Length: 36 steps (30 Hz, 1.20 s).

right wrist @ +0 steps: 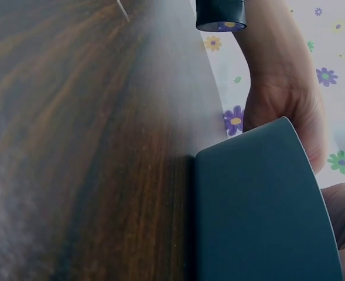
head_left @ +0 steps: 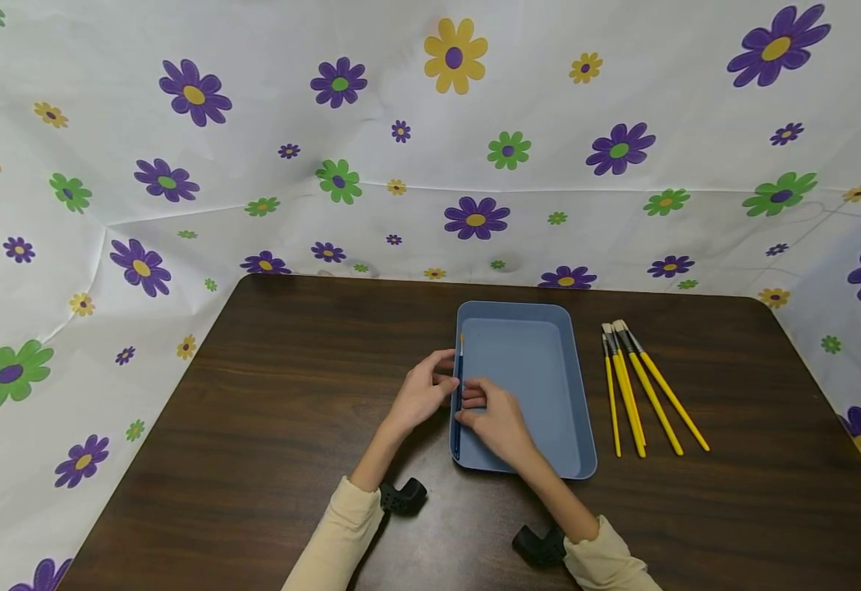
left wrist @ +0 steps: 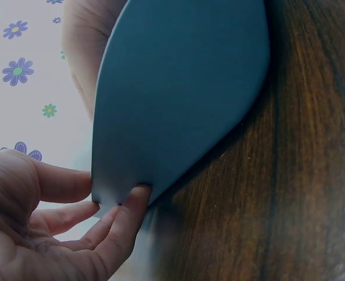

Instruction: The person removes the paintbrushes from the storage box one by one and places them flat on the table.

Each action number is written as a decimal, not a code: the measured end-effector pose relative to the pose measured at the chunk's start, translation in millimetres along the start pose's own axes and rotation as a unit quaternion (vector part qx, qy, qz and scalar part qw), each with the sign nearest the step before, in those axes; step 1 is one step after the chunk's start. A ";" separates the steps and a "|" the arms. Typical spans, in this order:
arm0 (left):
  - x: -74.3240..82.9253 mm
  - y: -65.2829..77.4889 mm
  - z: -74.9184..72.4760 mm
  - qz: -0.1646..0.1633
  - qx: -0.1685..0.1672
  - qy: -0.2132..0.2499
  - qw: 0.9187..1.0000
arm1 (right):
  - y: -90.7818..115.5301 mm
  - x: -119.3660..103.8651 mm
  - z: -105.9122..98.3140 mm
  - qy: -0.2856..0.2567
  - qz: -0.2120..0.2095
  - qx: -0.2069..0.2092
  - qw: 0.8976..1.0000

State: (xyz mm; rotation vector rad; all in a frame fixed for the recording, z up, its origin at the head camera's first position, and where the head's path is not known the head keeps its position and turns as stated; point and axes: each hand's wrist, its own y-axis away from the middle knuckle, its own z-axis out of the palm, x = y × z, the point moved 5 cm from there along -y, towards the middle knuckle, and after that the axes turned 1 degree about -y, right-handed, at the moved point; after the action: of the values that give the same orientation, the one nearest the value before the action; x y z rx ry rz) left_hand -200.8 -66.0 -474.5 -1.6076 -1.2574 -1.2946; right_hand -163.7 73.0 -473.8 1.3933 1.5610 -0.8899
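A blue-grey tray (head_left: 529,386) sits on the table, and a thin dark-blue paintbrush (head_left: 460,361) lies lengthwise along its inner left wall, tip pointing away from me. My left hand (head_left: 421,394) pinches the tray's left side, thumb at the rim and fingertips (left wrist: 138,196) on the outer wall. Reaching over the near right part of the tray, my right hand (head_left: 499,420) holds the brush's handle between thumb and curled fingers. In the right wrist view the tray wall (right wrist: 260,205) hides most of that hand.
Several yellow-handled paintbrushes (head_left: 644,394) with pale bristles lie fanned out right of the tray. The dark wooden table (head_left: 290,369) meets a white flower-patterned sheet (head_left: 400,164) behind. Black wrist devices (head_left: 404,497) are worn on both arms.
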 end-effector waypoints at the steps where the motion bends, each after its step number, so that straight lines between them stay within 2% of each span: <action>1: 0.0 0.0 0.1 -0.001 0.000 -0.001 1.000 | 0.1 0.1 0.1 0.000 0.000 0.000 1.000; 9: -1.3 -1.0 0.1 -0.006 -0.003 -0.007 1.000 | 1.0 0.6 -0.1 0.007 -0.002 0.004 1.000; 27: -0.3 -1.0 0.8 -0.001 -0.005 -0.006 1.000 | 0.5 1.1 3.3 -0.016 0.000 -0.008 1.000; 36: 1.4 -0.6 0.9 0.006 0.002 -0.010 1.000 | -0.2 1.1 3.7 -0.001 0.004 -0.019 1.000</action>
State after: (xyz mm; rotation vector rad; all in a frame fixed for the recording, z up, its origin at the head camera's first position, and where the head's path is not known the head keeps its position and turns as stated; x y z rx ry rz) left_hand -201.1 -64.6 -473.4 -1.6270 -1.2606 -1.2712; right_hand -163.5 70.1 -476.3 1.3701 1.5609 -0.8524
